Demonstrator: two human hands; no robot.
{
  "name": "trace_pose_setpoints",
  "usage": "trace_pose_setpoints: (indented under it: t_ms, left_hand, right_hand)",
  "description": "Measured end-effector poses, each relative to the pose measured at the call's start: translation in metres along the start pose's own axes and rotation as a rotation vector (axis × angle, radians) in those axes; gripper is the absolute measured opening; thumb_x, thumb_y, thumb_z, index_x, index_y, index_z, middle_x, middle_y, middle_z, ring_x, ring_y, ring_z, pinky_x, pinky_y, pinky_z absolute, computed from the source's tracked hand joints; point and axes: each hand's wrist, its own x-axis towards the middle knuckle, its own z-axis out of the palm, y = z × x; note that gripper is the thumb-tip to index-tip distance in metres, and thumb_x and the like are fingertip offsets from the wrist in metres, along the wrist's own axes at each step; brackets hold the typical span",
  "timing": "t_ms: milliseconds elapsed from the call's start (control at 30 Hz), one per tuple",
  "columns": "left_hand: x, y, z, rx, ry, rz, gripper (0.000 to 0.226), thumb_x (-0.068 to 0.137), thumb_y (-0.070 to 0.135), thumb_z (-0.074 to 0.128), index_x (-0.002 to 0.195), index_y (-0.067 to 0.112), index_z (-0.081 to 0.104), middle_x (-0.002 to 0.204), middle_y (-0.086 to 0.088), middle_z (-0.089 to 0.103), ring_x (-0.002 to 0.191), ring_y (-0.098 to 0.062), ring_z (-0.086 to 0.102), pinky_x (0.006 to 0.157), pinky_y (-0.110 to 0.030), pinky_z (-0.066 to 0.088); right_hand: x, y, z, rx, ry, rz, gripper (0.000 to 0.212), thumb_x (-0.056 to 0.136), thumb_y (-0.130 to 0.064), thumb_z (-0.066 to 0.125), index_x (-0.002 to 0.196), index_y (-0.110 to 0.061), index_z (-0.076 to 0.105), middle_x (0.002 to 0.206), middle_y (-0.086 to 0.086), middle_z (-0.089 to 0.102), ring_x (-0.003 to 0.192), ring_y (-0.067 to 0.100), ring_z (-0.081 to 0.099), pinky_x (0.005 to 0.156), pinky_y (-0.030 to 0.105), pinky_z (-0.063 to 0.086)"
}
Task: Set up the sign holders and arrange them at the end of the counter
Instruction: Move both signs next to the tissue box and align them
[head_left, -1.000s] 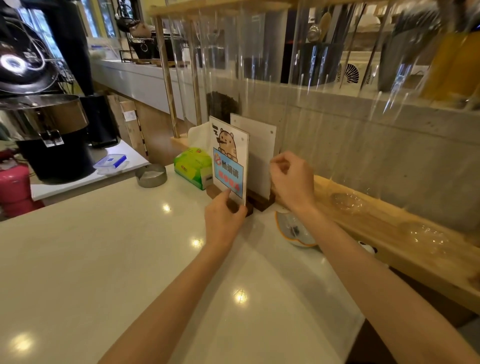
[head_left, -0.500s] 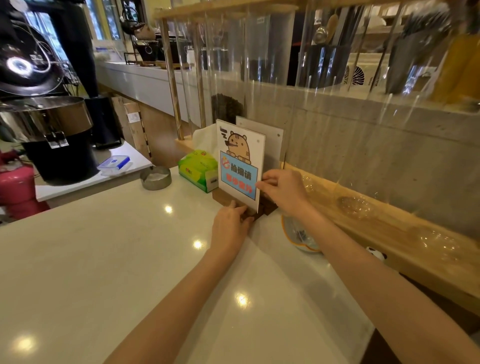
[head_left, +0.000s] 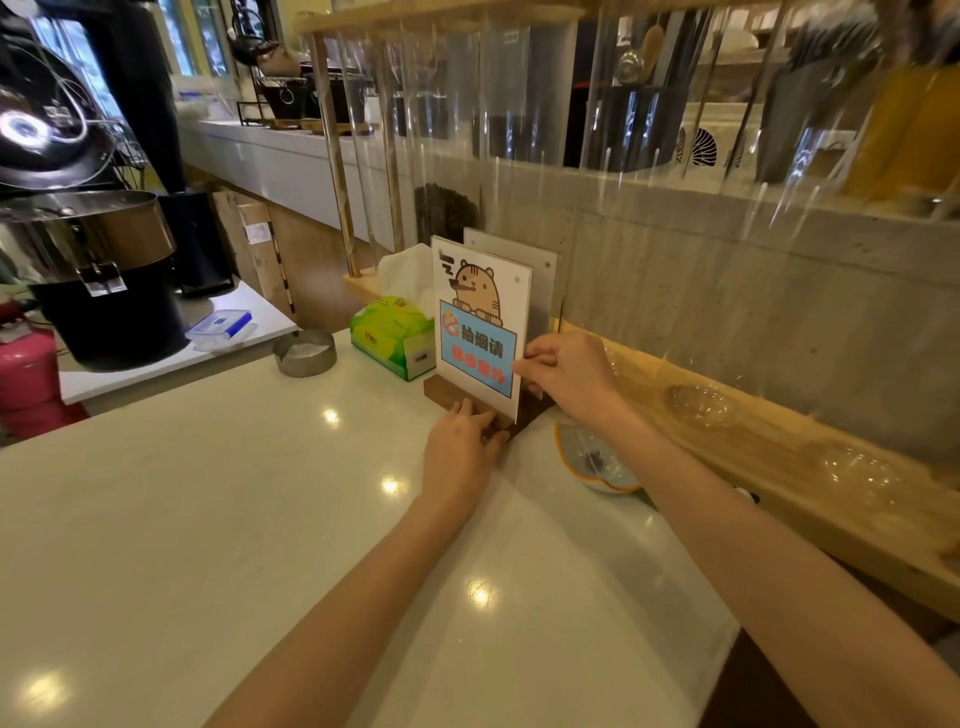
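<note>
Tiger sign (head_left: 480, 317), upright in its wooden base (head_left: 457, 394) at the far end of the counter (head_left: 208, 519), just in front of a second sign holder (head_left: 543, 260) with a blank grey panel. Long axis of the printed panel vertical, face turned toward the camera; long axis of the base running left to right along the counter's end. Lower right edge of the panel pinched by the right hand (head_left: 569, 376), thumb in front and fingers behind, that grip clamped on the sign's edge. Near lip of the base pressed down by the left hand (head_left: 460, 447), fingers flat and together on the wood rather than wrapped around it. Sign directly ahead of both hands, left hand nearer the base, right hand nearer the panel. Both forearms stretched forward, the right coming in from the side over a small dish (head_left: 595, 460). Likely a final squaring-up of the front holder against the rear one. Just left: a green tissue box (head_left: 392, 335) and a metal ashtray (head_left: 305, 352), near but apart.
</note>
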Motion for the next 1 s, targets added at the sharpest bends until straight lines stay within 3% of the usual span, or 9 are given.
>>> trace_pose_setpoints:
  t_ms: [233,400,667,800,867,933,1000]
  left_hand:
    - [0.0,0.001,-0.001,-0.017,-0.009,-0.009,0.033,0.083,0.021,0.057,0.115,0.014,0.057,0.115,-0.013,0.057,0.108,-0.025,0.05,0.093,-0.036,0.046]
    - [0.001,0.0,0.0,-0.022,-0.008,-0.023,0.033,0.083,0.021,0.056,0.116,0.014,0.057,0.116,-0.013,0.056,0.11,-0.025,0.049,0.094,-0.036,0.044]
    - [0.0,0.0,0.003,-0.007,-0.025,-0.044,0.035,0.084,0.023,0.055,0.119,0.015,0.054,0.121,-0.013,0.054,0.113,-0.025,0.048,0.098,-0.037,0.042]
    - [0.003,-0.001,-0.001,-0.006,-0.025,-0.041,0.034,0.083,0.025,0.057,0.116,0.016,0.056,0.116,-0.011,0.057,0.108,-0.024,0.051,0.093,-0.037,0.047]
    - [0.006,-0.002,-0.005,-0.008,-0.02,-0.05,0.033,0.08,0.03,0.059,0.111,0.019,0.059,0.112,-0.007,0.059,0.101,-0.021,0.054,0.085,-0.036,0.051]
    - [0.006,-0.001,-0.005,-0.009,-0.002,-0.064,0.032,0.078,0.034,0.06,0.107,0.021,0.059,0.111,-0.003,0.06,0.097,-0.019,0.055,0.081,-0.035,0.053]
    - [0.006,0.002,-0.004,-0.006,0.045,-0.069,0.036,0.077,0.036,0.061,0.109,0.02,0.056,0.113,-0.003,0.06,0.097,-0.019,0.055,0.08,-0.034,0.052]
  right_hand:
    - [0.0,0.0,-0.002,0.029,-0.007,0.019,0.012,0.082,-0.012,0.063,0.09,-0.003,0.062,0.11,0.017,0.067,0.087,0.02,0.064,0.052,0.013,0.049]
    - [0.0,0.0,0.0,0.01,-0.002,0.02,0.01,0.083,-0.014,0.062,0.089,-0.006,0.062,0.11,0.015,0.067,0.085,0.017,0.063,0.047,0.007,0.045]
    - [0.001,0.003,0.002,-0.022,0.006,-0.002,0.009,0.082,-0.014,0.063,0.089,-0.008,0.062,0.11,0.015,0.067,0.095,0.023,0.065,0.065,0.026,0.056]
    - [0.001,0.003,-0.001,-0.098,-0.029,-0.041,0.021,0.082,-0.017,0.063,0.101,-0.008,0.062,0.11,0.013,0.067,0.096,0.022,0.064,0.061,0.018,0.048]
    - [0.0,0.001,-0.007,-0.067,0.036,-0.073,0.028,0.083,-0.019,0.061,0.109,-0.009,0.059,0.103,0.011,0.069,0.086,0.017,0.066,0.061,0.02,0.051]
    - [-0.003,-0.001,-0.014,0.055,0.228,-0.125,0.024,0.086,-0.016,0.056,0.11,-0.01,0.059,0.089,0.006,0.068,0.068,0.002,0.064,0.062,0.021,0.055]
    - [-0.002,0.0,-0.021,0.114,0.448,-0.166,0.018,0.087,-0.012,0.054,0.104,-0.011,0.06,0.084,0.004,0.067,0.062,-0.002,0.062,0.058,0.013,0.052]
